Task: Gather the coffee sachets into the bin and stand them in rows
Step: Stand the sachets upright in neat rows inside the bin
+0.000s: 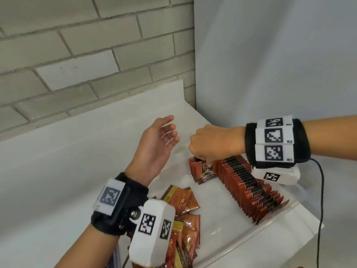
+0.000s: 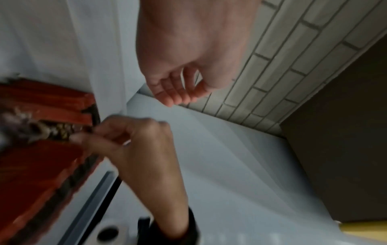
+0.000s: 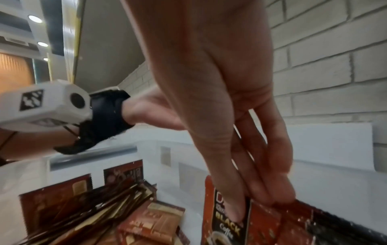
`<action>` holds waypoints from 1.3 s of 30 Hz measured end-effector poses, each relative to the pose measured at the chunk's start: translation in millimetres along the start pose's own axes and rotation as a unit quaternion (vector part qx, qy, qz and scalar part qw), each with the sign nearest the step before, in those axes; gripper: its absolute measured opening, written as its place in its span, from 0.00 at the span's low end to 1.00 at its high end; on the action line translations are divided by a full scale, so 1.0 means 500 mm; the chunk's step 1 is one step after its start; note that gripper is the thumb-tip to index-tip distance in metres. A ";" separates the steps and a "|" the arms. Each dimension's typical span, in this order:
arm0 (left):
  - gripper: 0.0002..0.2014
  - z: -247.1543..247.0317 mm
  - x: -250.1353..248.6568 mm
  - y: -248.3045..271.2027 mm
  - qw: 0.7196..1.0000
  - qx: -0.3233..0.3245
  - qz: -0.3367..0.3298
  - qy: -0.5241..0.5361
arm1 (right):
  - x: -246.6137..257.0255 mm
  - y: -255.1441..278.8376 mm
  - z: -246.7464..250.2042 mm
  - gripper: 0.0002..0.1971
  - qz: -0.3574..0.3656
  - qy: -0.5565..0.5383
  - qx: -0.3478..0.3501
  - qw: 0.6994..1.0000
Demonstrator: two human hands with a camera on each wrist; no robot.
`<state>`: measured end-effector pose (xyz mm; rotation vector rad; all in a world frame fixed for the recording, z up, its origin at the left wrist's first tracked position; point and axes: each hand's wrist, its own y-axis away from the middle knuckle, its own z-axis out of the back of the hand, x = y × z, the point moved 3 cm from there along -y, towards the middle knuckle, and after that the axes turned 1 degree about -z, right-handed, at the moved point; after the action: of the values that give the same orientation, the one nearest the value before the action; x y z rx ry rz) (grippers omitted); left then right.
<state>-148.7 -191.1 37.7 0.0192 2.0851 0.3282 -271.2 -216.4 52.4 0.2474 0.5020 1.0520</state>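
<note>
Red-brown coffee sachets stand in a long row (image 1: pixel 249 188) along the right side of a clear bin (image 1: pixel 251 235). To its left stands a short second stack (image 1: pixel 204 172), with "BLACK Coffee" on its front sachet (image 3: pixel 228 220). My right hand (image 1: pixel 201 161) pinches the top of this stack, with the thumb on the front sachet and the fingers (image 3: pixel 278 190) behind. My left hand (image 1: pixel 171 132) hovers empty left of it, its fingers (image 2: pixel 173 94) relaxed. Loose sachets (image 1: pixel 183 207) lie in a heap at the bin's near left.
The bin sits on a white counter (image 1: pixel 67 171) in a corner. A grey brick wall (image 1: pixel 87 55) is behind and a pale wall (image 1: pixel 270 64) to the right. A black cable (image 1: pixel 321 190) hangs off the counter's right edge.
</note>
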 end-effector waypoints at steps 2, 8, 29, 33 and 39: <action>0.03 -0.001 0.021 0.024 0.998 0.003 0.053 -0.018 | 0.012 -0.004 -0.004 0.09 0.012 0.048 -0.005 0.999; 0.08 0.016 0.064 0.073 0.991 -0.003 0.120 -0.067 | 0.033 -0.011 -0.021 0.09 0.042 0.136 -0.024 0.990; 0.26 -0.004 0.133 0.074 0.956 0.029 0.265 -0.125 | 0.030 -0.003 -0.066 0.15 -0.039 -0.176 0.119 0.976; 0.20 0.008 0.117 0.077 0.955 0.026 0.255 -0.150 | 0.030 0.000 -0.054 0.12 -0.042 -0.206 0.145 0.967; 0.13 0.049 0.058 0.093 0.919 0.092 0.215 -0.318 | 0.041 -0.001 -0.044 0.12 -0.045 -0.363 0.162 0.916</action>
<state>-148.3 -136.5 12.3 0.6258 1.4350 0.3309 -273.7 -199.6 27.4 0.8650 0.0037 0.7090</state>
